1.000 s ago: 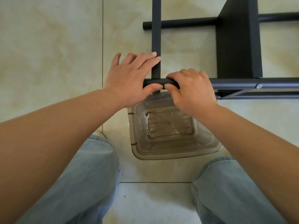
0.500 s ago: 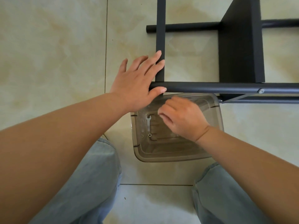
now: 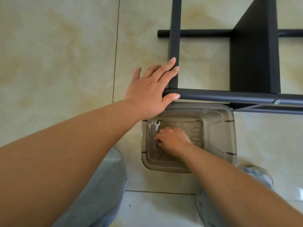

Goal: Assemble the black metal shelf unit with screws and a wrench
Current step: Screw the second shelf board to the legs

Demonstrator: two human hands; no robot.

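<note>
The right hand (image 3: 173, 140) has dropped from the frame rail into the clear bin (image 3: 218, 140) on the floor, fingers curled over a screw (image 3: 157, 141); whether the grip has closed on it I cannot tell. The wrench (image 3: 157, 126) lies just beyond its knuckles, long axis pointing away from the person. The left hand (image 3: 152, 89), fingers straight, steadies the shelf frame (image 3: 213, 95)'s corner as before

Both forearms are bare from the elbow down, with no sleeves, watch or rings showing on the left hand (image 3: 148, 89) or the right hand (image 3: 173, 139). The person wears light blue denim jeans (image 3: 98, 194), faded and softly creased, visible over both legs below the arms.
</note>
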